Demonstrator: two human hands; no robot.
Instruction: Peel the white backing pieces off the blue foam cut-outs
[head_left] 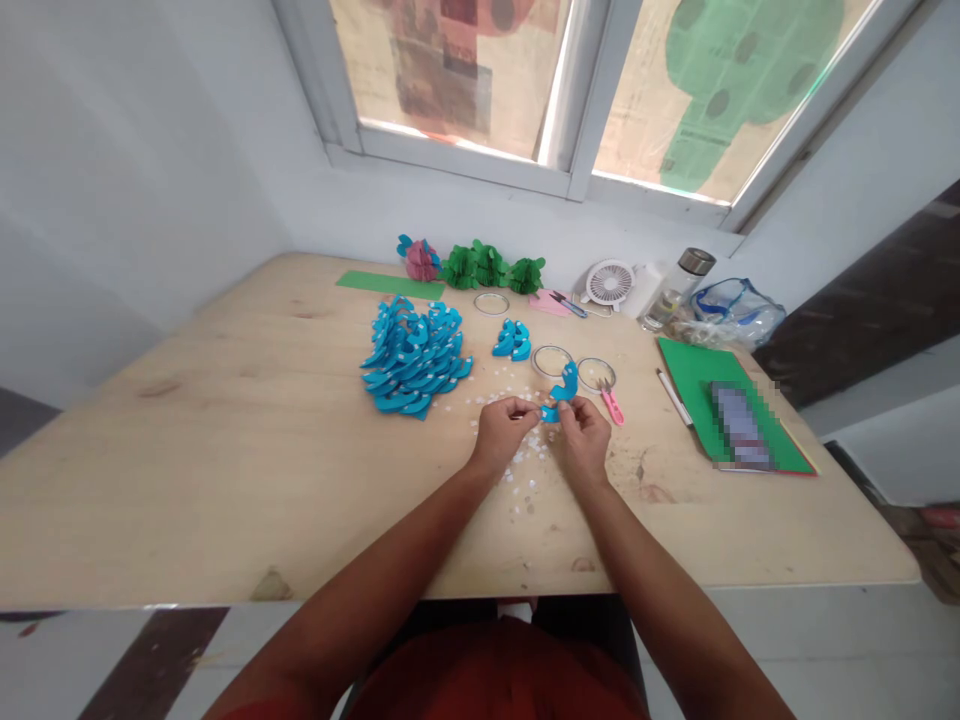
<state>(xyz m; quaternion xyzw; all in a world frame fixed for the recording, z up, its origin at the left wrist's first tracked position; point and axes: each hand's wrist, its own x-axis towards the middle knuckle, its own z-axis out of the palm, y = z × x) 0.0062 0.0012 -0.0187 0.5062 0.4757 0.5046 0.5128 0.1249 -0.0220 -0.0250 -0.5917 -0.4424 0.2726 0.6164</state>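
Close together over the front middle of the table, my left hand (499,434) and my right hand (586,440) both pinch a curved blue paper piece (565,384). Its upper end rises above my right fingers, and its lower end shows between the two hands. Small white bits (529,452) lie scattered beneath and in front of the hands. A big heap of similar blue paper pieces (414,358) with white spots sits to the left. A smaller group of blue pieces (511,340) lies just beyond my hands. Pink-handled snips (611,402) rest right of my right hand.
Metal rings (553,347) lie behind my hands. Along the wall stand green paper shapes (489,265), a pink-and-blue one (422,260), a white fan (610,284) and a bottle (679,288). At right are a white pen (674,397) and green sheets (694,375) under a blurred object.
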